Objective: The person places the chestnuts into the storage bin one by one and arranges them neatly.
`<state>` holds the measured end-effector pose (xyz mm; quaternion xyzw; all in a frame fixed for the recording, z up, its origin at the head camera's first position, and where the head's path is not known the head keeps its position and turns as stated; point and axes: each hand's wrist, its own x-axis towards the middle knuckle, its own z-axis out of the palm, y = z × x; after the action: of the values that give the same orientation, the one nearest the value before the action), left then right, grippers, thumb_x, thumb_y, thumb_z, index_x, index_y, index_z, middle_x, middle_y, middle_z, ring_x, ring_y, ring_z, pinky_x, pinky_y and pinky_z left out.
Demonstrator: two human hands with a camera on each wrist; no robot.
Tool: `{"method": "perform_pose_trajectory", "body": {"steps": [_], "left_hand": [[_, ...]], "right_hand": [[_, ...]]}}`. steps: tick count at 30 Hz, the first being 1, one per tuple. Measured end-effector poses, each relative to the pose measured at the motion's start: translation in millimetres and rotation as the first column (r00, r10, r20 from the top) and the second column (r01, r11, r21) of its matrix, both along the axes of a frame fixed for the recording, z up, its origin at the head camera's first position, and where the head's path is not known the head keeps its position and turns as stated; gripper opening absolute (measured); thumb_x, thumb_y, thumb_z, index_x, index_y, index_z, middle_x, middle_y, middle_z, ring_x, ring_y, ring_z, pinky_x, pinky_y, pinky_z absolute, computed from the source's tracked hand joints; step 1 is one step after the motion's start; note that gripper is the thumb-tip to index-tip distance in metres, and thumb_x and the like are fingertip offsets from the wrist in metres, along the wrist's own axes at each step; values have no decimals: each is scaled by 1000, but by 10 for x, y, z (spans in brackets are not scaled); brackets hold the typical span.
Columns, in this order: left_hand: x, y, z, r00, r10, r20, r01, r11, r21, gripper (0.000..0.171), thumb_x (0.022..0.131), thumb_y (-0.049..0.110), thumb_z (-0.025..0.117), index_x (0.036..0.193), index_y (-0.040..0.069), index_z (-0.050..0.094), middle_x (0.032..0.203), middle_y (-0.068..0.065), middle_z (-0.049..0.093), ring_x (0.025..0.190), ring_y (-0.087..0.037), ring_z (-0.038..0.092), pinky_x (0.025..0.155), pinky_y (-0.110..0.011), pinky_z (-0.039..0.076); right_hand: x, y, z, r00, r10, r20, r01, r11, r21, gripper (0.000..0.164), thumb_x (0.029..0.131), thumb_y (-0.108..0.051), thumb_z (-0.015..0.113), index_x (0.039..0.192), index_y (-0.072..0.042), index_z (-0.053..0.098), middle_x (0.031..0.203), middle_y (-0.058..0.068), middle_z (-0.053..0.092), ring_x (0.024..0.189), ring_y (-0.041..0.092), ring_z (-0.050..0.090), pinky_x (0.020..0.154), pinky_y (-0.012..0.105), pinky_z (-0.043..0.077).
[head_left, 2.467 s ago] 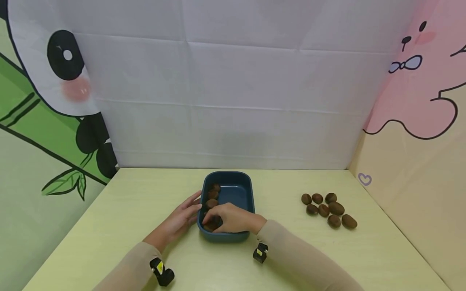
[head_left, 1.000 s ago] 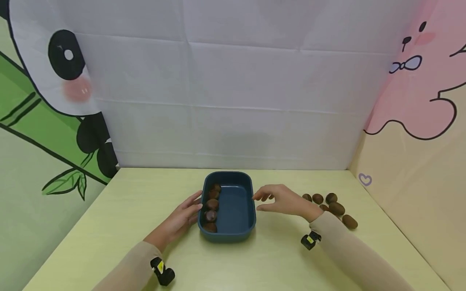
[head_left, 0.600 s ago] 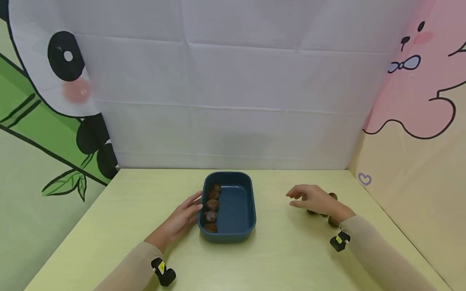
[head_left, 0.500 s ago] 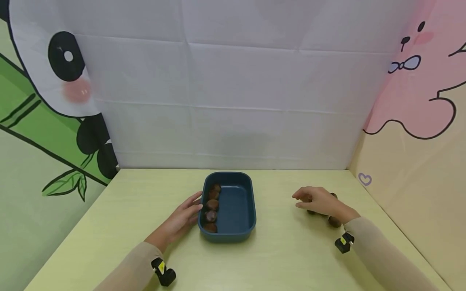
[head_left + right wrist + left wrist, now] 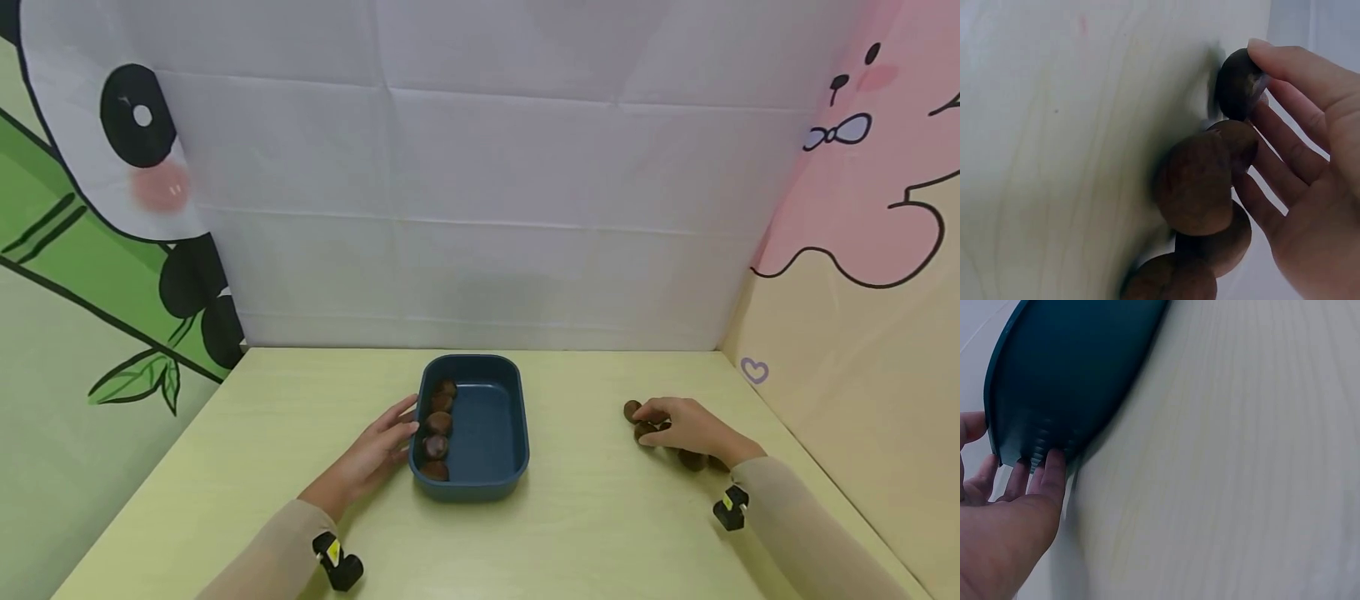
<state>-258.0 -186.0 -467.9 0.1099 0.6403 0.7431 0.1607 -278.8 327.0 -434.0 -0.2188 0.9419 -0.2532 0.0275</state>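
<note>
A dark blue rectangular box (image 5: 487,433) stands mid-table, with several brown chestnuts (image 5: 438,423) in a row along its inner left side. My left hand (image 5: 371,454) rests its outstretched fingers against the box's left wall; the left wrist view shows the fingertips (image 5: 1055,464) on the outside of the wall. On the right, my right hand (image 5: 693,429) is down at a loose group of chestnuts. It pinches one dark chestnut (image 5: 1239,84) between thumb and fingers. The hand hides part of the group in the head view.
Other chestnuts lie close around the right hand: one at the far left of the group (image 5: 632,410), one below the palm (image 5: 692,460). A white sheet (image 5: 480,208) hangs behind the pale yellow table (image 5: 300,392). Cartoon-printed walls flank both sides.
My right hand has left the inside of the box, swung right to the loose chestnuts, lowered and closed on one. The left hand has stayed at the box.
</note>
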Motion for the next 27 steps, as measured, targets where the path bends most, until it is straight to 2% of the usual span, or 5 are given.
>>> {"method": "perform_pose_trajectory", "body": {"steps": [6,18,27], "left_hand": [[11,1,21,1000,-8,-2,8,1000,1,64,107,18,48,162,13,15,164,-21,14,147,-36,25,117,-53,24],[7,15,-1,1000,2,-6,-2,1000,-5,64,107,18,49,162,13,16,164,-21,16,146,-36,27,116,-52,27],[3,11,0,1000,-1,-1,1,1000,0,64,107,17,47,162,12,15,164,-21,15,147,-35,26,116,-52,26]], "right_hand": [[-13,26,-27,1000,-2,-9,2,1000,10,36,85,-28,82,115,-11,71,111,1,69,106,28,63,92,51,49],[-2,0,0,1000,2,5,-2,1000,12,37,85,-30,82,115,-12,73,113,2,68,106,28,62,91,51,49],[-24,-91,123,999,20,-27,-20,1000,8,36,86,-27,82,115,-10,73,116,4,68,108,28,62,92,50,49]]}}
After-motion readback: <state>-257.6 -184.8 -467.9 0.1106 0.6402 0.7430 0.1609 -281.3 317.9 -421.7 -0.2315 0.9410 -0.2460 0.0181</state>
